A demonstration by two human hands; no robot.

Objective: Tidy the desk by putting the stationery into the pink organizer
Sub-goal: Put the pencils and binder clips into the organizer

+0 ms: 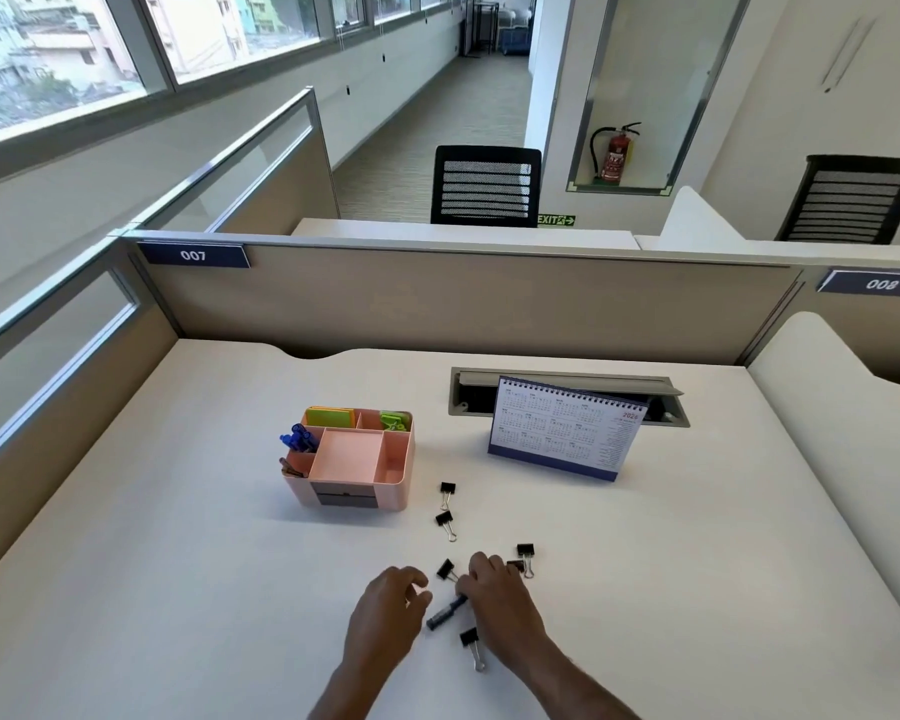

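The pink organizer (354,459) stands mid-desk; it holds blue pens (298,440), sticky notes (331,417) and green clips (395,421). Its big middle compartment looks bare. Several black binder clips lie to its right and front: one (448,492), another (447,523), one (526,556), one (446,570) between my hands, one (472,644) nearest me. A dark pen-like item (444,613) lies on the desk. My right hand (494,595) rests over its upper end, fingers curled on it. My left hand (391,610) hovers just left of it, fingers loosely bent, holding nothing.
A desk calendar (562,439) stands to the right of the organizer, in front of a grey cable tray (567,381). Beige partition walls (437,298) close the desk at the back and left. Black office chairs stand beyond the partition.
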